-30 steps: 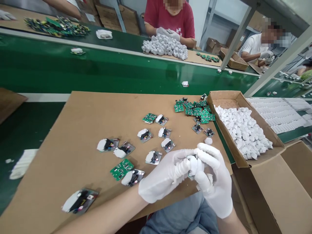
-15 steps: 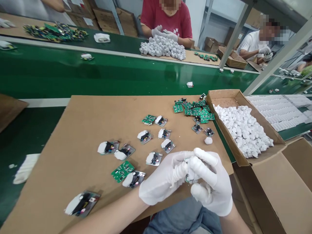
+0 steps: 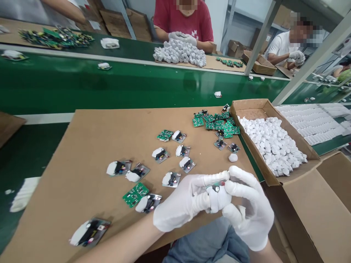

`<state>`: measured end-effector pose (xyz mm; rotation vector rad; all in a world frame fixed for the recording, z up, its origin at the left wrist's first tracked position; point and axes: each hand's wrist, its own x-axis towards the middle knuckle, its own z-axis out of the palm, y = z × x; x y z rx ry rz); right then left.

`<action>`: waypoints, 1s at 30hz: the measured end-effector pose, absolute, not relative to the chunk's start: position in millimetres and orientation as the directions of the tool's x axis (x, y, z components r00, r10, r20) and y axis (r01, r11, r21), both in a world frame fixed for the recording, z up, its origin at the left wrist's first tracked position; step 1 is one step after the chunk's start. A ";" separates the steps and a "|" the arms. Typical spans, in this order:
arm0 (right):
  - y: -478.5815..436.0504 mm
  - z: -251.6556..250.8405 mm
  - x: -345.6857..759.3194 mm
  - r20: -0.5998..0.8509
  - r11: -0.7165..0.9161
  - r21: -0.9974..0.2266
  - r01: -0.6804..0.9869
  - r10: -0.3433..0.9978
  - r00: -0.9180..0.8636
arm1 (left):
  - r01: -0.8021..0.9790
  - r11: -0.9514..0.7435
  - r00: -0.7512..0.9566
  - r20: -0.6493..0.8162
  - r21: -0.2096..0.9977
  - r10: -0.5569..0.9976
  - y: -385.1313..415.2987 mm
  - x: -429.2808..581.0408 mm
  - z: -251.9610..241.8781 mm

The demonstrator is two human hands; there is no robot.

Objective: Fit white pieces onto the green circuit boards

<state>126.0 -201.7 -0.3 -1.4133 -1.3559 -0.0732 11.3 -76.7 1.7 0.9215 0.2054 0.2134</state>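
Gloved in white, my left hand [image 3: 185, 199] grips a small circuit board [image 3: 216, 187] between its fingers, low over the near edge of the cardboard sheet. A soft white piece [image 3: 219, 200] is wrapped against this board, and most of the board is hidden by it and by my fingers. My right hand [image 3: 251, 204], also gloved, has its thumb and fingers closed on the right side of the same white piece. Left of my hands lie several circuit boards with white pieces attached [image 3: 171, 179]. One loose white piece [image 3: 233, 157] rests beyond my right hand.
A cardboard tray [image 3: 298, 176] full of white pieces stands at the right. Green circuit boards [image 3: 219, 125] are heaped beside it on the cardboard sheet [image 3: 109, 128]. Behind runs a green conveyor belt [image 3: 153, 87] carrying scattered boards. Co-workers, one in a red shirt [image 3: 181, 22], sit beyond it.
My right hand has shifted right and its fingers have spread somewhat. The board and white piece between my hands show more now. Items on the belt have moved right.
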 end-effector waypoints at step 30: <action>-193.5 26.1 135.9 0.648 0.416 -0.679 0.605 0.727 0.227 | -0.182 0.650 0.954 -0.027 0.738 0.298 -83.4 14.3 -9.2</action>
